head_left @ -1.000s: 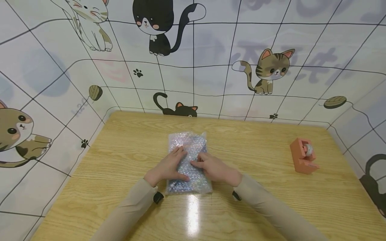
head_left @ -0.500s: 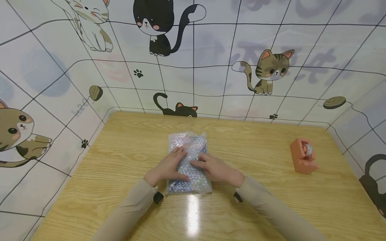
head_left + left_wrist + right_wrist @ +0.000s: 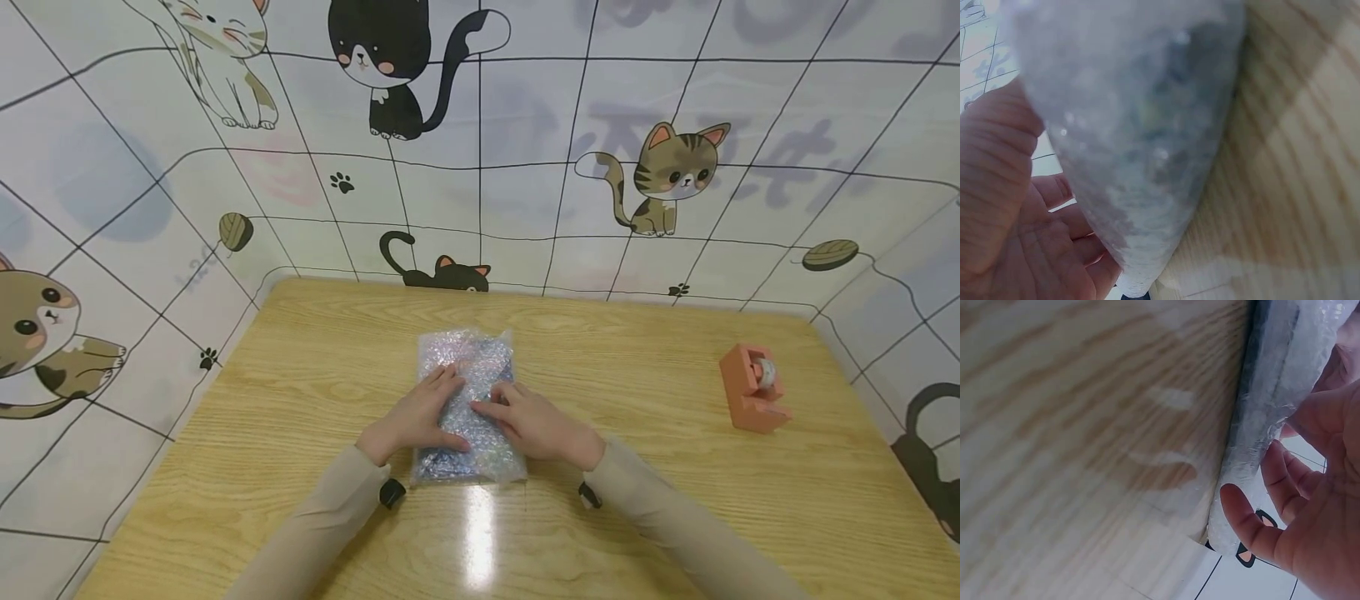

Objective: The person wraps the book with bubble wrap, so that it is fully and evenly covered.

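A flat package wrapped in bubble wrap (image 3: 480,375) lies on the wooden table, with bluish contents showing through. My left hand (image 3: 416,417) rests on its left side, fingers spread and thumb lying across the wrap; the left wrist view shows that hand (image 3: 1035,237) along the package's bulging edge (image 3: 1141,137). My right hand (image 3: 540,423) touches the package's right side, one digit pointing in over the top. In the right wrist view its fingers (image 3: 1250,525) are loosely bent beside the bubble wrap (image 3: 1272,394); no pinch is visible there.
An orange tape dispenser (image 3: 753,390) with a roll in it stands on the right part of the table (image 3: 637,367). A white grid-lined backdrop (image 3: 525,108) with cartoon cats rises behind the table and along both sides.
The right hand shifts very slightly on the package, its bent fingers moving a little. The left hand, package and tape dispenser stay where they were.
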The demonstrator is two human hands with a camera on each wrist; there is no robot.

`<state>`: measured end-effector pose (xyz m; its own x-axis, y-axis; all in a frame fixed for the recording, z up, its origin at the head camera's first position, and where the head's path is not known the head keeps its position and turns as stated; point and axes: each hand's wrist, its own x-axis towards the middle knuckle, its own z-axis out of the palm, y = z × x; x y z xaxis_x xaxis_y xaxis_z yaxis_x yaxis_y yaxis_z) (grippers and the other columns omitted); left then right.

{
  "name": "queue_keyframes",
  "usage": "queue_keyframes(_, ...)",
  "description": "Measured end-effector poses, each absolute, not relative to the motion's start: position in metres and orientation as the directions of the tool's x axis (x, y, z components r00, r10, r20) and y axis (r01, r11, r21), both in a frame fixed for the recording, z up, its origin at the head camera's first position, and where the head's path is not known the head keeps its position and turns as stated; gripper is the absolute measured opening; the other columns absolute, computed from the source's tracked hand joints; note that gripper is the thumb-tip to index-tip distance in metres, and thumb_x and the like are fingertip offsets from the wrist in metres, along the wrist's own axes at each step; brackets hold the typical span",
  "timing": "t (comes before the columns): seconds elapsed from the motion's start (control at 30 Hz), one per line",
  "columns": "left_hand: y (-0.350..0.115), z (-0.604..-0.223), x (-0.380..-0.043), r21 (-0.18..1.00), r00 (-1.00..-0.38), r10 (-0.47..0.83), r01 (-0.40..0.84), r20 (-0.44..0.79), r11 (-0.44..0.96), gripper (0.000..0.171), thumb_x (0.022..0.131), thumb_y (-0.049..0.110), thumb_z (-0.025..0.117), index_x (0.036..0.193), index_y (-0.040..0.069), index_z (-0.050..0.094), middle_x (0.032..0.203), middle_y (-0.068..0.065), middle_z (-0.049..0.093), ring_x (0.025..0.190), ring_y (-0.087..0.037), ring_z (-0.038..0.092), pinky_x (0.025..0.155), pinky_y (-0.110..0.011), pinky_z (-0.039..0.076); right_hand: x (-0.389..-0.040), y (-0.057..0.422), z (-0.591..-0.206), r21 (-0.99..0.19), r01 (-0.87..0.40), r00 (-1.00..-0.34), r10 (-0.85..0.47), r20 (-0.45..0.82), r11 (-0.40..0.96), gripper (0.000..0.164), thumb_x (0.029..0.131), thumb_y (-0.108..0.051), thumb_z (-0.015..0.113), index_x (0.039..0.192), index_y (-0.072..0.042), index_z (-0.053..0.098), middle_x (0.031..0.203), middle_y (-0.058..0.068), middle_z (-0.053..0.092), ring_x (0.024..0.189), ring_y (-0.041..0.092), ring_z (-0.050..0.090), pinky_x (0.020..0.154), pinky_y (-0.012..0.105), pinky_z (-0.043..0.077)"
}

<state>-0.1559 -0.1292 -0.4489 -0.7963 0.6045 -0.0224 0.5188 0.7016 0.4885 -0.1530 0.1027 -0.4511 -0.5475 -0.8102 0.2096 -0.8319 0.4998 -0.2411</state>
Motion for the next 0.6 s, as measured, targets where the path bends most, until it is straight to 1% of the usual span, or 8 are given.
queue_keyframes(0.3, -0.129, -0.450, -0.161, 0.497, -0.781, 0.624, 0.535, -0.017, 0.683, 0.100, 0.066, 0.046, 0.081, 0.139, -0.006, 0.037, 0.148, -0.030, 0.020, 0.138, -0.043, 0.015, 0.110, -0.052, 0.020, -0.151, 0.104, -0.451, -0.254, -0.795, -0.595, -0.790, 0.148, 0.552, 0.040, 0.091, -0.010, 0.058, 0.132, -0.010, 0.056, 0.111, 0.011, 0.051, 0.086, 0.019, 0.048, 0.071, 0.030, 0.046)
queue_keyframes(0.43, -0.130, -0.450, -0.164, 0.496, -0.772, 0.635, 0.543, -0.023, 0.678, 0.100, 0.066, 0.047, 0.081, 0.139, -0.006, 0.037, 0.149, -0.028, 0.020, 0.138, -0.043, 0.015, 0.110, -0.052, 0.019, -0.151, 0.104, -0.451, -0.265, -0.774, -0.619, -0.776, 0.125, 0.575, 0.041, 0.092, -0.012, 0.058, 0.132, -0.012, 0.055, 0.113, 0.012, 0.051, 0.087, 0.019, 0.048, 0.069, 0.030, 0.046)
queue_keyframes(0.6, -0.129, -0.451, -0.170, 0.501, -0.761, 0.647, 0.548, -0.033, 0.670, 0.101, 0.066, 0.047, 0.081, 0.140, -0.004, 0.036, 0.150, -0.026, 0.019, 0.139, -0.041, 0.013, 0.110, -0.052, 0.018, -0.151, 0.105, -0.451, -0.277, -0.753, -0.645, -0.755, 0.123, 0.598, 0.042, 0.092, -0.013, 0.059, 0.133, -0.013, 0.054, 0.114, 0.011, 0.051, 0.087, 0.019, 0.049, 0.068, 0.031, 0.046)
